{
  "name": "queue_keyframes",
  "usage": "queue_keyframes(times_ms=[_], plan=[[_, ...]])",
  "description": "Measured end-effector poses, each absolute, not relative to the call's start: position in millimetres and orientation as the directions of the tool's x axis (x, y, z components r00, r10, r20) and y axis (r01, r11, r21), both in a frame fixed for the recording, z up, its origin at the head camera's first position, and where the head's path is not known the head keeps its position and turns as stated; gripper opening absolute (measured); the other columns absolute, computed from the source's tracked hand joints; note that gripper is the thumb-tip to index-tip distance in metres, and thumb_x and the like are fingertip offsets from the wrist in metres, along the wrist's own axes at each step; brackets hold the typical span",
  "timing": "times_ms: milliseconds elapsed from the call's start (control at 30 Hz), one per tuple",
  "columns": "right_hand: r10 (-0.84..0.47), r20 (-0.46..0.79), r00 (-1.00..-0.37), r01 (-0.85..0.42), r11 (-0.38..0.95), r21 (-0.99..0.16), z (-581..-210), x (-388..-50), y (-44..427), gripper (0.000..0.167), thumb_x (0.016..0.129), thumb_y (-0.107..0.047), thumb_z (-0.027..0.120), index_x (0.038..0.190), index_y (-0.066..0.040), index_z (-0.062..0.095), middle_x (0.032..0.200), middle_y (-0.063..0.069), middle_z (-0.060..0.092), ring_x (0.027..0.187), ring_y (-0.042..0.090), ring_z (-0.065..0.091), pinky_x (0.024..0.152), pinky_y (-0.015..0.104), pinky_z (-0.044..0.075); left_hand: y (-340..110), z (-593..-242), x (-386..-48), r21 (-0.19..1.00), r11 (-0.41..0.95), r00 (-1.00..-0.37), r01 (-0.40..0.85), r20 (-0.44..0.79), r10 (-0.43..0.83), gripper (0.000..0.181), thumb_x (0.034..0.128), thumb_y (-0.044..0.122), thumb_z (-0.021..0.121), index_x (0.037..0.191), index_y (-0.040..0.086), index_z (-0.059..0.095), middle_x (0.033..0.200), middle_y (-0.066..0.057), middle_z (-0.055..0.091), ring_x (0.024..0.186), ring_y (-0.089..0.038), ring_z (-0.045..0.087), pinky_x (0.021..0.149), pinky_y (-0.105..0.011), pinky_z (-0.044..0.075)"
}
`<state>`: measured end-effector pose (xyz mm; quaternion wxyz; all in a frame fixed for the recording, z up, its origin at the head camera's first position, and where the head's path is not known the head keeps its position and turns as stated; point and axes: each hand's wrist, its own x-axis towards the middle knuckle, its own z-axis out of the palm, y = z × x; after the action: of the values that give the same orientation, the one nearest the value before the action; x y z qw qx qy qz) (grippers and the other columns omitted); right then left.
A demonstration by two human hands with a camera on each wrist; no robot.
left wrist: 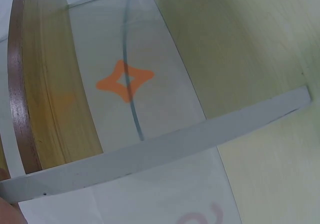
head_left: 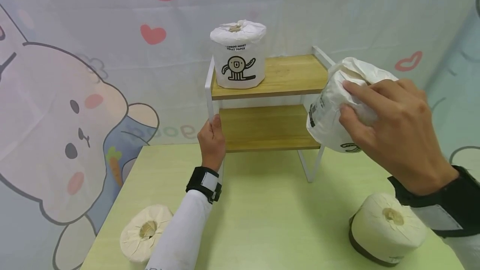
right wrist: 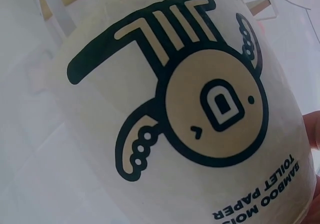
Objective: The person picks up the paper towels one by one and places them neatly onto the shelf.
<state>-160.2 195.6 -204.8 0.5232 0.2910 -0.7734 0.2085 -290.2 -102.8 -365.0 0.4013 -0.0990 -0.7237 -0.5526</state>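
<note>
My right hand [head_left: 393, 128] grips a wrapped toilet paper roll [head_left: 337, 116] by its top, tilted in the air at the right end of the shelf. Its printed cartoon figure and lettering fill the right wrist view. With curled fingers, my left hand [head_left: 212, 141] holds the white metal side frame [head_left: 210, 95] of a two-tier wooden shelf [head_left: 292, 76]. That frame bar [left wrist: 165, 139] crosses the left wrist view, where only a bit of the fingers shows. Another wrapped toilet paper roll [head_left: 240, 59] stands upright on the top tier's left end.
On the pale table [head_left: 258, 220], a wrapped roll [head_left: 140, 224] sits at the front left, partly behind my left sleeve. A further roll [head_left: 388, 228] stands at the front right below my right wrist. A printed cloth backdrop [head_left: 93, 32] hangs behind the shelf.
</note>
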Motion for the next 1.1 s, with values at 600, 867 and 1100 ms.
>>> queue_keyframes(times_ms=[600, 867, 1100], plan=[[-0.265, 0.931, -0.251, -0.673, 0.739, 0.029, -197.0, -165.4, 193.4, 0.038, 0.089, -0.022, 0.056, 0.109, 0.006, 0.074, 0.081, 0.026, 0.063, 0.073, 0.043, 0.053, 0.071, 0.053, 0.033, -103.8, -367.4, -291.1, 0.731, 0.369, -0.672, 0.574, 0.678, -0.298, 0.046, 0.1101, 0.032, 0.044, 0.071, 0.011, 0.037, 0.061, 0.003, 0.029, 0.051, -0.015, 0.030, 0.047, -0.029, 0.023], [-0.265, 0.933, -0.243, -0.675, 0.737, 0.033, -192.7, -166.7, 189.2, 0.038, 0.090, -0.022, 0.057, 0.110, 0.005, 0.074, 0.082, 0.026, 0.064, 0.073, 0.043, 0.053, 0.071, 0.053, 0.032, -103.8, -366.8, -289.8, 0.737, 0.366, -0.676, 0.569, 0.672, -0.302, 0.046, 0.1101, 0.031, 0.044, 0.070, 0.011, 0.037, 0.060, 0.003, 0.029, 0.050, -0.015, 0.030, 0.047, -0.029, 0.024], [-0.265, 0.934, -0.239, -0.682, 0.731, 0.033, -189.9, -166.5, 186.6, 0.037, 0.090, -0.021, 0.057, 0.110, 0.005, 0.074, 0.082, 0.026, 0.064, 0.075, 0.044, 0.053, 0.072, 0.055, 0.033, -103.3, -366.5, -289.7, 0.745, 0.347, -0.683, 0.570, 0.664, -0.303, 0.045, 0.1100, 0.029, 0.045, 0.070, 0.010, 0.037, 0.060, 0.003, 0.029, 0.051, -0.015, 0.030, 0.047, -0.029, 0.023]])
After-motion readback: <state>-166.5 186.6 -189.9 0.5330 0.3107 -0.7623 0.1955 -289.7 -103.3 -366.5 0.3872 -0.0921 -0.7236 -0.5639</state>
